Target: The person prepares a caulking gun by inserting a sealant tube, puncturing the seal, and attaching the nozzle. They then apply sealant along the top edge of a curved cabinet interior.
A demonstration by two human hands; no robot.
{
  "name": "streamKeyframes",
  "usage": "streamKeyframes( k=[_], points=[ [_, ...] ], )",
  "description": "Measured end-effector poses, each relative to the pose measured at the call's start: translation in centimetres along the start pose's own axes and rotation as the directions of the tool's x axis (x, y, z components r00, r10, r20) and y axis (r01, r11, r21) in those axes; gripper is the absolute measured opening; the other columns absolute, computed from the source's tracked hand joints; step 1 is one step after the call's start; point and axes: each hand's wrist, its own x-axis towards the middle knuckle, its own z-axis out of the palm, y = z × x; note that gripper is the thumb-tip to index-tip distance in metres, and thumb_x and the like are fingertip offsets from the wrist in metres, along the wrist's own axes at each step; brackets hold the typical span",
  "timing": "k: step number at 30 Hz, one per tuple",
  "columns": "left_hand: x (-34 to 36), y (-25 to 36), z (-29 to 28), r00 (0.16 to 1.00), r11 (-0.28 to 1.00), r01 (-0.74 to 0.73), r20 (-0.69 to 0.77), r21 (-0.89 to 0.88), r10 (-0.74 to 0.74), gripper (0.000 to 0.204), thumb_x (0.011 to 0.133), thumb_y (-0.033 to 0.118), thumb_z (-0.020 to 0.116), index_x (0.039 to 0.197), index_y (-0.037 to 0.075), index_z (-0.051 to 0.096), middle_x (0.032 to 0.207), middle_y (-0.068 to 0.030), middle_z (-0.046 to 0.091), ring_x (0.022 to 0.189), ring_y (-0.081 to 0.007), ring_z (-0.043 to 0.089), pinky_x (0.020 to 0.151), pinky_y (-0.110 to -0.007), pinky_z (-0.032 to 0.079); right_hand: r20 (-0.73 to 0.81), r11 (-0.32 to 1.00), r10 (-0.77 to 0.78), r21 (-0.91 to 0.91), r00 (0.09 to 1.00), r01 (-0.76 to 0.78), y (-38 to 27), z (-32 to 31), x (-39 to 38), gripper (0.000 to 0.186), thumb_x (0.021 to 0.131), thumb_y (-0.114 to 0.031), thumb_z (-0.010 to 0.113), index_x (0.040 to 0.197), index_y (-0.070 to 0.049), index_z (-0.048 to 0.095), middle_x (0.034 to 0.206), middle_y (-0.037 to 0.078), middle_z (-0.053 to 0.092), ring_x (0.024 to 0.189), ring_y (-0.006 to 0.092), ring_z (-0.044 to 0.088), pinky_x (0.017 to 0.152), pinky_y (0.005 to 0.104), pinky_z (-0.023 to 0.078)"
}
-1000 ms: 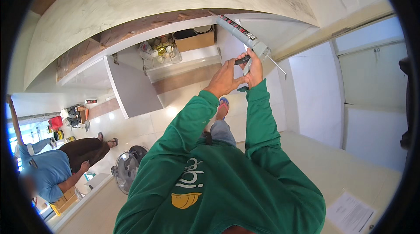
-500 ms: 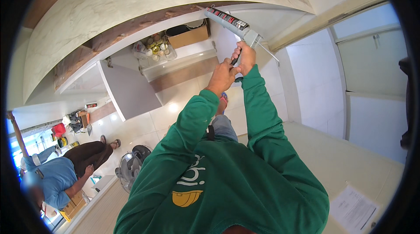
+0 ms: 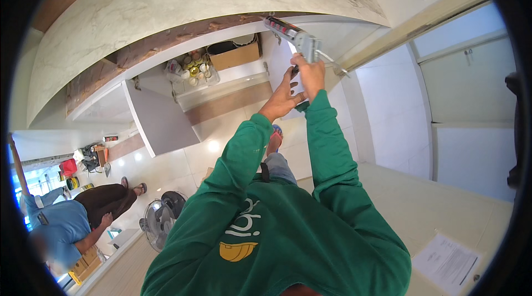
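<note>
A grey caulking gun (image 3: 308, 47) with a dark printed cartridge points up and left, its nozzle end close to the lower edge of the marble-patterned countertop. My right hand (image 3: 311, 77) is closed round its handle, and the pull rod sticks out behind toward the right. Just below the dark trigger, my left hand (image 3: 281, 98) reaches up with thumb and fingers spread. Its fingertips are close to the trigger; whether they touch it is hard to see.
Under the marble-patterned countertop (image 3: 183, 5), an open cabinet holds a cardboard box (image 3: 235, 58) and several jars (image 3: 195, 69). Its grey door (image 3: 158, 121) swings outward. A fan (image 3: 159, 224) and a person in blue (image 3: 61, 227) are at left. A paper sheet (image 3: 446, 263) lies lower right.
The caulking gun's nozzle end has shifted slightly right and down in view. My left hand has loosened from beside my right hand, and its fingers have spread.
</note>
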Motion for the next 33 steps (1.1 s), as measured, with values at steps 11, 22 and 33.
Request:
streamKeyframes(
  k=[11,22,33],
  points=[
    [4.5,0.0,2.3,0.988,0.771,-0.149,0.057,0.619,0.145,0.102,0.095,0.045,0.078,0.164,-0.006,0.023,0.161,-0.0312,0.038,0.149,-0.0443,0.043,0.115,-0.05,0.048,0.101,0.648,0.267,0.718,0.959,-0.255,6.8,-5.0,4.1,0.02,0.101,-0.026,0.065,0.101,-0.007,0.066,0.089,0.007,0.072,0.085,0.0201,0.071,0.075,0.0327,0.051],
    [6.8,0.0,8.7,0.992,0.82,0.089,-0.122,0.565,-0.023,0.049,0.102,0.036,0.067,0.123,-0.008,0.058,0.12,-0.031,0.067,0.114,-0.0474,0.065,0.099,-0.052,0.052,0.253,0.467,0.421,0.763,0.871,-0.448,7.4,-9.1,7.7,0.02,0.096,-0.019,0.064,0.082,-0.012,0.051,0.067,0.001,0.048,0.059,0.0174,0.053,0.057,0.0366,0.048],
    [7.6,-3.5,10.0,0.999,0.94,0.027,-0.04,0.34,-0.014,0.05,0.11,0.036,0.056,0.136,-0.007,0.057,0.113,-0.0257,0.073,0.103,-0.0356,0.071,0.094,-0.044,0.054,-0.12,0.991,0.131,-0.017,0.984,-0.134,7.6,-8.7,8.0,0.025,0.091,-0.024,0.067,0.08,-0.002,0.064,0.07,0.013,0.064,0.068,0.0305,0.064,0.063,0.044,0.052]
  ],
)
